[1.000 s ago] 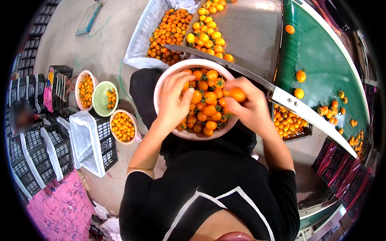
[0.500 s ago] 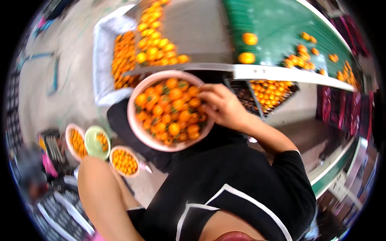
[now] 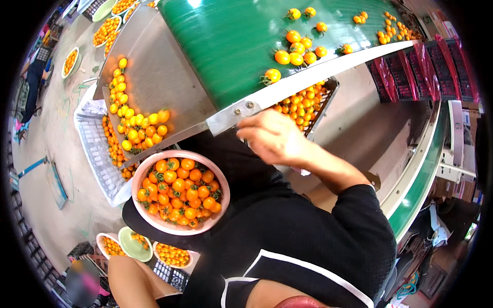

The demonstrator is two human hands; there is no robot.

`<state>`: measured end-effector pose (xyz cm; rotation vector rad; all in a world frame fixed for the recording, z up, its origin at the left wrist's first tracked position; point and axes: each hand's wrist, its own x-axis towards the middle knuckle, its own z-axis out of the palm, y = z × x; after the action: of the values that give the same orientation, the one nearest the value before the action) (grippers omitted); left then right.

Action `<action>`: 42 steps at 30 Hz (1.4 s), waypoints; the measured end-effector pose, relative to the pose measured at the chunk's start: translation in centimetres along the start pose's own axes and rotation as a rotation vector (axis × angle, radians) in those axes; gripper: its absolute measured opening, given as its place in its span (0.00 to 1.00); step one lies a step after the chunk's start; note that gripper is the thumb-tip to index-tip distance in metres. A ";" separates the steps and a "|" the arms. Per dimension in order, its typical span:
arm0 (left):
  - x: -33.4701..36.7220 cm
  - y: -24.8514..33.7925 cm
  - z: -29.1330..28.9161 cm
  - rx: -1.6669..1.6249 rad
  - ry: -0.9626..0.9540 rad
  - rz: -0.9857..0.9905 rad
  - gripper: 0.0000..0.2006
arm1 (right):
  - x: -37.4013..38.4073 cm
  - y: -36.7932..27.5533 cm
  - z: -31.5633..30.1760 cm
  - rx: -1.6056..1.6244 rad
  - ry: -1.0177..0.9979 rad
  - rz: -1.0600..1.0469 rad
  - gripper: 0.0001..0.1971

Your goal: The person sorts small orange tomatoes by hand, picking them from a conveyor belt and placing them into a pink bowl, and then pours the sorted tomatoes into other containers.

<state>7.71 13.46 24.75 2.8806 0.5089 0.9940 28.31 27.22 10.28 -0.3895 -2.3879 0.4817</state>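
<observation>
A pink bowl (image 3: 139,207) of orange cherry tomatoes (image 3: 179,190), some with green stems, rests on my lap below a metal chute. My right hand (image 3: 272,137) is raised to the right of the bowl, apart from it, beside the white edge of the conveyor. Its fingers are curled in together, and whatever may be in them is hidden. A black crate of orange tomatoes (image 3: 303,105) stands beyond this hand, under the conveyor edge. My left arm (image 3: 132,281) shows bent at the lower left, its hand out of sight.
Loose tomatoes lie on the green conveyor (image 3: 221,56) and along the metal chute (image 3: 159,61). A white crate (image 3: 95,154) with tomatoes stands under the chute. Near my left arm are a green bowl (image 3: 128,246) and other small bowls. Dark crates (image 3: 411,77) wrapped in red film stand at right.
My right hand has left the tomatoes in the bowl and is now by the conveyor edge. The view has shifted, so the bowl appears lower and further left.
</observation>
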 end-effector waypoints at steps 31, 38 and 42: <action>0.9 -1.2 0.6 -0.017 -0.029 -0.063 0.27 | 7.8 7.6 -1.2 -0.483 -0.286 0.325 0.12; -2.9 -2.8 2.9 -0.040 0.425 -0.588 0.29 | 7.6 9.5 -4.1 0.197 0.047 0.555 0.11; -8.6 -10.6 11.3 -0.223 0.392 -1.373 0.30 | 7.0 8.7 -4.0 0.043 -0.058 0.492 0.10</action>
<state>5.15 21.38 9.14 1.4308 1.8191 1.0920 27.09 38.67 13.22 -0.9637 -2.3231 0.7689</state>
